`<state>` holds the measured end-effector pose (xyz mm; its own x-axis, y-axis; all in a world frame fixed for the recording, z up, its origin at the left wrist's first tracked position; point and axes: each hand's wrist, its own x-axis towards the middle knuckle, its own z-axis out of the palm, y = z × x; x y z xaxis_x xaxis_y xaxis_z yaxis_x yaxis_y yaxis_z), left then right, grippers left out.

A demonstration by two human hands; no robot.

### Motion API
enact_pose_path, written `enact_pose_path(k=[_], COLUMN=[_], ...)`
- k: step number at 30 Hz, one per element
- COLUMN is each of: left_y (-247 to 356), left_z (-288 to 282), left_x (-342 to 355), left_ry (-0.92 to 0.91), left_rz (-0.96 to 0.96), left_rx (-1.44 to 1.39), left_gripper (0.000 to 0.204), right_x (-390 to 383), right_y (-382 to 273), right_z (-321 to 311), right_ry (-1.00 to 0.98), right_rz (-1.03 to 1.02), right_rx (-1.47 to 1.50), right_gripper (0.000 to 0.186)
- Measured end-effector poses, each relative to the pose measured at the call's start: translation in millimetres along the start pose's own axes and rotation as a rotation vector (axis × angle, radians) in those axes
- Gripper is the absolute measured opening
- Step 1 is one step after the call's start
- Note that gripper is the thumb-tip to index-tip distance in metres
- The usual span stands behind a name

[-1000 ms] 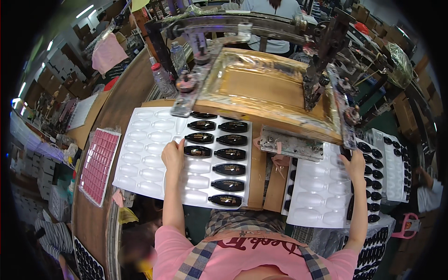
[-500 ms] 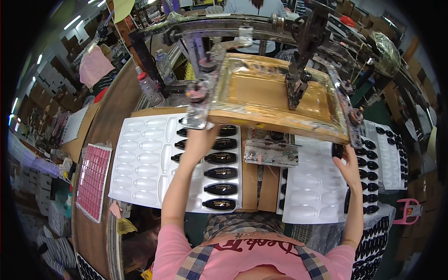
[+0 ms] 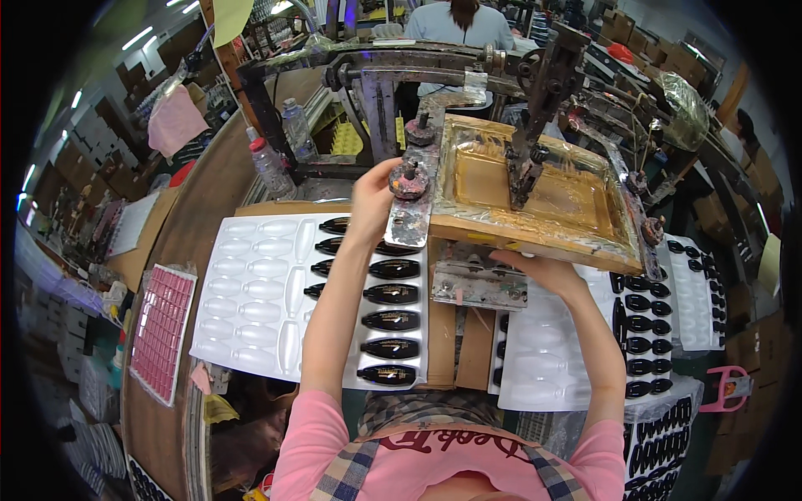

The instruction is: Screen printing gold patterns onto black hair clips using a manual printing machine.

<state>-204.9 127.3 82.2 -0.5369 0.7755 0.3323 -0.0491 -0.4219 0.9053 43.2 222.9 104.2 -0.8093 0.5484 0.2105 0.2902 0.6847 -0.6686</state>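
tan frame (image 3: 535, 241), gold-printed black pieces (image 3: 390, 321)

We log a tray of pink rectangular pieces (image 3: 164, 334) on the brown bench (image 3: 219, 200), left — pink cloth (image 3: 177, 121) beyond it. Red-capped bottle (image 3: 269, 171) near a clear bottle (image 3: 296, 129). We also tag a co-worker in light blue (image 3: 430, 29) at back, cardboard boxes (image 3: 618, 23) upper right, pink plastic stool (image 3: 728, 390) lower right — ceiling tube light (image 3: 137, 38) upper left.
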Motion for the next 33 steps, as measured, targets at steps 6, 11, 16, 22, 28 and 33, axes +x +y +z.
enact_pose_path(k=[6, 11, 16, 22, 28, 33], left_y=[13, 7, -12, -49, -47, -40], left_z=[-74, -112, -134, -134, -128, -125], left_x=[-93, -163, -209, -213, -213, -215], left_ry=[0.236, 0.464, 0.637, 0.668, 0.646, 0.552], left_rz=[0.011, 0.024, -0.020, -0.011, -0.034, -0.108], left_rx=[-0.103, -0.028, 0.013, -0.023, 0.517, 0.807], left_gripper=[0.028, 0.029, 0.026, 0.021, 0.018, 0.024], right_x=[-2, -32, -58, -59, -47, -63], right_y=[3, 40, 106, 121, 218, 320], right_z=[16, 5, -27, -34, -49, -77], right_ry=[-0.077, 0.115, 0.291, 0.228, 0.256, 0.188], right_rz=[0.051, 0.092, 0.186, 0.230, -0.032, 0.132], right_rx=[-0.014, -0.161, 0.080, 0.090, -0.611, -0.605], right_gripper=[0.065, 0.050, 0.031, 0.025, 0.027, 0.048])
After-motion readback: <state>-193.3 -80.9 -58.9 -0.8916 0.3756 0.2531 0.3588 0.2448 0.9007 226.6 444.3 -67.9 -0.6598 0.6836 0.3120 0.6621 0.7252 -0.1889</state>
